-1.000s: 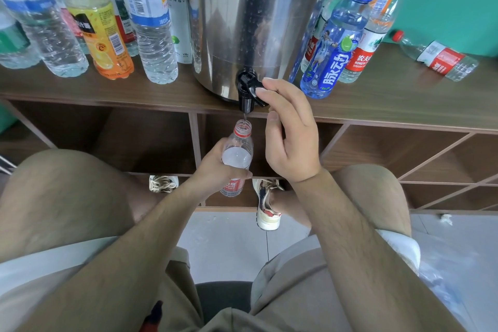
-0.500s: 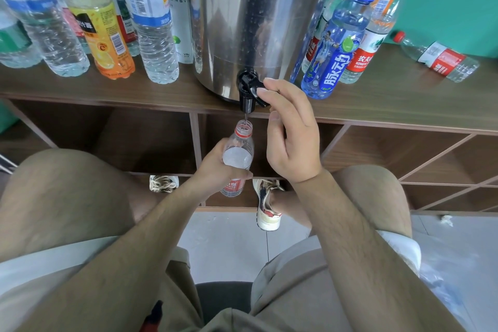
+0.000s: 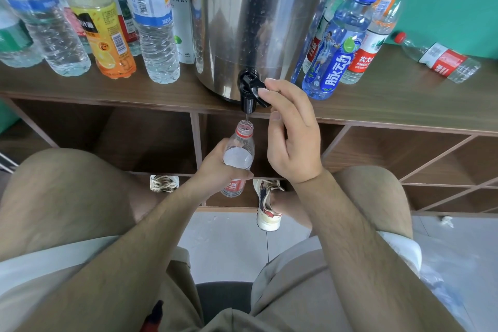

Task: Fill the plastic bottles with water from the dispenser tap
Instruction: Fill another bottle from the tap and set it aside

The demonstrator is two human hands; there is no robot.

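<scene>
Left hand (image 3: 215, 168): fingers gripped uncapped bottle (image 3: 239, 155) under spout (image 3: 248, 105).
Right hand (image 3: 292, 140): fingers hooked tap lever (image 3: 258, 87), apparently pressing.

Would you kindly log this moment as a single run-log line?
step: filling | left hand: grips small bottle under tap | right hand: holds tap lever | stream: thin, entering bottle mouth

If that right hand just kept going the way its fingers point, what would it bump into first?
The right hand has its fingers on the black tap lever, so that comes first; right behind it stands the steel dispenser, probably next, though depth is hard to judge.
</scene>
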